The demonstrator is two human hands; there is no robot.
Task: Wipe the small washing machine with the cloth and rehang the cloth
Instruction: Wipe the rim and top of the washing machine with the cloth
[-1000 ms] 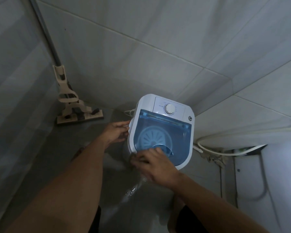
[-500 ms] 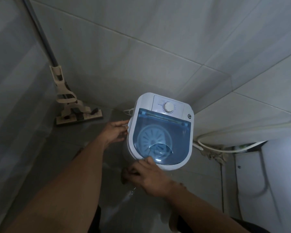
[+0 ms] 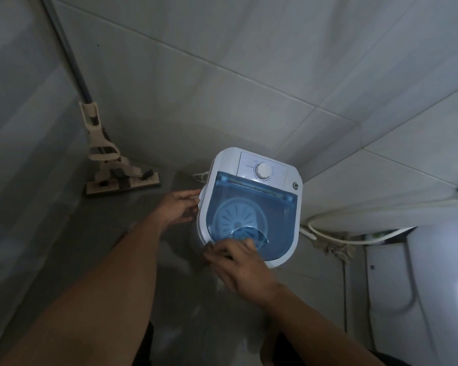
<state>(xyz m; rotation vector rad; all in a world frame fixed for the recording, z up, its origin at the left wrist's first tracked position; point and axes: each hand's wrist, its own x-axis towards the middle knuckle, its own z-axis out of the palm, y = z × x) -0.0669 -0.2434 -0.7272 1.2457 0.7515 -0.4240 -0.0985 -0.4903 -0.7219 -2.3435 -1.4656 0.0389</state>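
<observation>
The small washing machine (image 3: 273,159) is white with a blue see-through lid (image 3: 280,220) and a round dial (image 3: 262,170). It stands on the floor in the tiled corner. My left hand (image 3: 179,208) rests against its left side, fingertips touching the white side handle. My right hand (image 3: 242,265) lies over the front left rim, its fingers spread across the lid's edge. No cloth shows plainly; anything under my right palm is hidden.
A beige flat mop (image 3: 109,165) leans in the left corner, its head on the floor. A white hose (image 3: 336,237) curls along the wall to the right of the machine. A large white appliance (image 3: 434,286) fills the right edge. The floor looks wet.
My right hand slid down off the front rim half a second ago and has come back up onto it. My left hand has stayed at the machine's left side.
</observation>
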